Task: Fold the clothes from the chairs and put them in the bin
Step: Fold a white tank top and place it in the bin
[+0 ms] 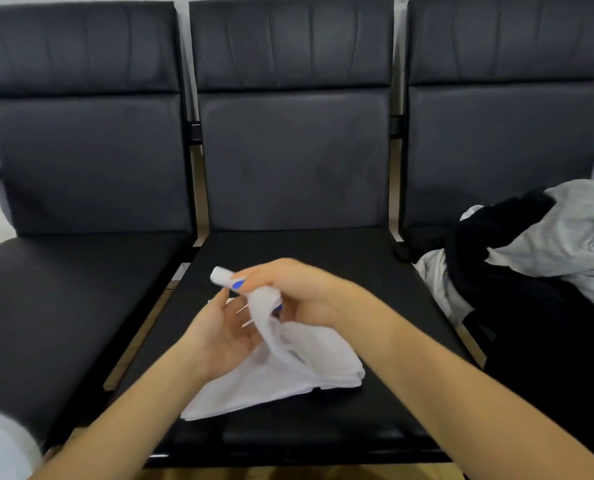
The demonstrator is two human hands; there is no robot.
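While right hand [299, 292] grips white cloth [288, 372], left hand [219, 334] open; 3 black chairs [292, 161].

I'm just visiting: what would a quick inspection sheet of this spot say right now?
Surface: middle chair seat, black, carrying the work.
Job's things: white cloth lies partly on the seat, one end lifted; clothes pile, grey, black and white, unfolded on the right chair. Bin: nothing seen.
Clutter: nothing seen.
Hands: right hand grips the cloth's lifted end; left hand is open, palm up beside it.
Cables: nothing seen.
Surroundings: left chair, pale wall behind.
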